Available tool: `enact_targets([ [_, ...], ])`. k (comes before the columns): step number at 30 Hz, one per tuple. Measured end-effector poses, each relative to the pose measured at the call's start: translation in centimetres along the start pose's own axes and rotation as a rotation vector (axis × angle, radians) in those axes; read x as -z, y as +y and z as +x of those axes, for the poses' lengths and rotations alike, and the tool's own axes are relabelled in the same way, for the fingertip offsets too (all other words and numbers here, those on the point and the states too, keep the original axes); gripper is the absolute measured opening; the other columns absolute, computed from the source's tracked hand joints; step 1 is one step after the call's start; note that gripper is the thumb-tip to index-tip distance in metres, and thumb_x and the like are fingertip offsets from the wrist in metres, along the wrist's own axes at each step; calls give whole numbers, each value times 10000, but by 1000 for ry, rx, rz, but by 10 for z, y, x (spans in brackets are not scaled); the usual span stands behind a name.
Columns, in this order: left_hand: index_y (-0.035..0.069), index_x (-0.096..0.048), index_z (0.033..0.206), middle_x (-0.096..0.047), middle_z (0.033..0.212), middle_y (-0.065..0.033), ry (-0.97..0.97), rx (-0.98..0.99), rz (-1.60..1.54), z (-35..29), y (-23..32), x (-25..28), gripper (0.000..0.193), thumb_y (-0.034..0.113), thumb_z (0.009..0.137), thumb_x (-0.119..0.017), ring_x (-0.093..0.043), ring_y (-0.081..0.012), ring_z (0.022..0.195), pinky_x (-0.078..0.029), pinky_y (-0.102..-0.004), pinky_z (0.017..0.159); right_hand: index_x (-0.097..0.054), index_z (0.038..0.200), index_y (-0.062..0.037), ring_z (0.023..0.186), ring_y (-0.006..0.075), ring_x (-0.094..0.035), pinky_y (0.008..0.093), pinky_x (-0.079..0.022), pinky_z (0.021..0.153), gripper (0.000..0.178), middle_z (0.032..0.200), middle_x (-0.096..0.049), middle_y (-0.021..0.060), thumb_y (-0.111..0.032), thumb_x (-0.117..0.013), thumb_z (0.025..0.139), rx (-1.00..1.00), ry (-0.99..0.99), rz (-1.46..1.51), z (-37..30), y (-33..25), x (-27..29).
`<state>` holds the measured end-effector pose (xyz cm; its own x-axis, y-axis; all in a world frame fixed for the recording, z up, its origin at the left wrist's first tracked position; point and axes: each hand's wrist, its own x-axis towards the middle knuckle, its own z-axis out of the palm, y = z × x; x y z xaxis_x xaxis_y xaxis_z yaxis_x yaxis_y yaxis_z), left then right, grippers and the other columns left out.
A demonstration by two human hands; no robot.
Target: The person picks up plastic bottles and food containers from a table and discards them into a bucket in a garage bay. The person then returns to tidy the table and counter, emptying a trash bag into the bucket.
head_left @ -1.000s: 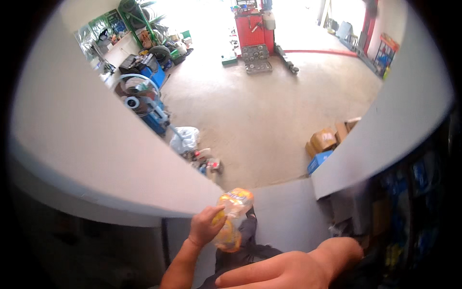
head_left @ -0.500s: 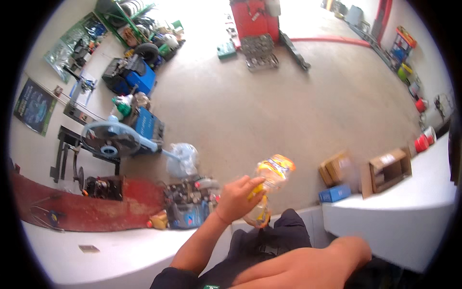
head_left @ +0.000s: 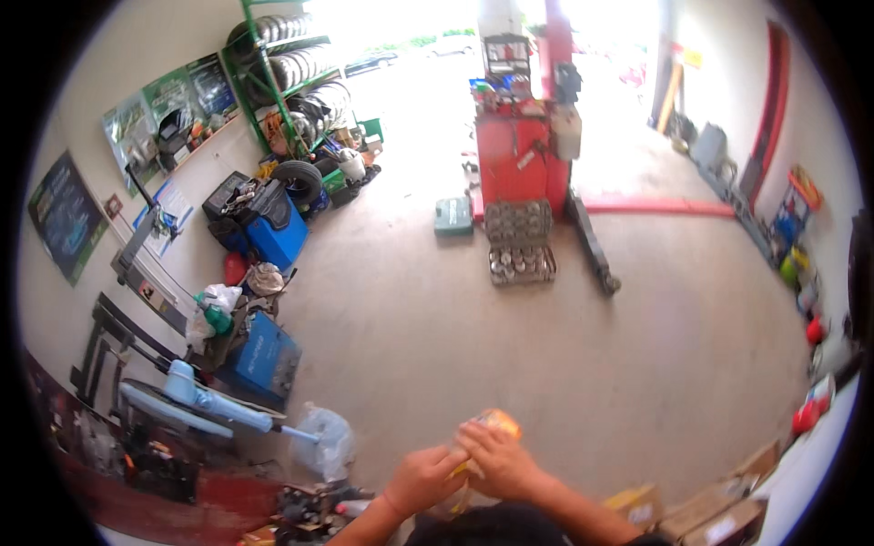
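Both hands meet in front of my body, low in the head view, around a crumpled clear plastic packet [head_left: 503, 423] with orange and yellow print. My left hand [head_left: 424, 482] pinches its near side, fingers curled. My right hand [head_left: 499, 462] is wrapped over its upper part. Only the orange top and a small yellow strip show between and beyond the fingers; the rest is hidden by the hands.
A light blue fan [head_left: 205, 400] and a clear plastic bag [head_left: 324, 444] are on the left. Ahead, an open socket case [head_left: 521, 264] lies by a red tool cabinet [head_left: 512, 159], beside a green case [head_left: 452, 217]. Cardboard boxes [head_left: 715, 514] sit lower right.
The view has tilted up toward the far workshop. My right hand has come from the lower right onto the packet, which my left hand alone held before.
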<state>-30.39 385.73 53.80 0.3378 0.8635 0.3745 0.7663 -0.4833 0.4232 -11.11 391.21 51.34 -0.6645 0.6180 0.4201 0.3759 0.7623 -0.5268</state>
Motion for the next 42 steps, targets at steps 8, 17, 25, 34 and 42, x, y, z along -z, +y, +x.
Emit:
enact_targets([
  [8, 165, -665, 1010, -539, 713, -48, 85, -26, -29, 186, -232, -29, 243, 212, 785, -743, -595, -260, 595, -483, -370, 515, -603, 1249, -105, 1263, 353, -530, 488, -431, 1055, 614, 1327, -568, 148, -222, -799, 679, 44, -1, 16, 223, 217, -55],
  [17, 177, -618, 1102, -544, 735, -27, -33, -224, -189, 478, -436, -7, 322, 219, 798, -715, -601, -240, 605, -503, -361, 538, -614, 1149, -50, 1226, 386, -553, 497, -442, 1035, 530, 1277, -595, 181, -173, -805, 670, -218, 251, 8, 458, 392, -24],
  [25, 161, -604, 1221, -684, 918, -58, -140, -57, -64, 686, -649, -16, 420, 228, 817, -701, -670, -288, 718, -548, -378, 614, -626, 1167, -56, 1218, 344, -554, 416, -461, 1026, 465, 1266, -602, 162, -151, -787, 740, -273, 266, 252, 679, 615, -86],
  [34, 136, -632, 1154, -598, 965, -96, 169, 684, 236, 802, -882, 80, 385, 198, 784, -721, -644, -326, 827, -536, -427, 685, -679, 1019, -80, 961, 295, -591, 386, -506, 816, 349, 1008, -619, 97, -203, -833, 731, -47, 161, 174, 1005, 753, -63],
  [42, 93, -649, 1117, -567, 1013, -122, 230, 607, 50, 900, -1139, 83, 363, 134, 765, -728, -585, -328, 930, -495, -426, 805, -677, 1037, -85, 959, 286, -594, 373, -510, 825, 379, 1019, -609, 82, -209, -845, 720, -17, 102, 58, 1236, 872, -152],
])
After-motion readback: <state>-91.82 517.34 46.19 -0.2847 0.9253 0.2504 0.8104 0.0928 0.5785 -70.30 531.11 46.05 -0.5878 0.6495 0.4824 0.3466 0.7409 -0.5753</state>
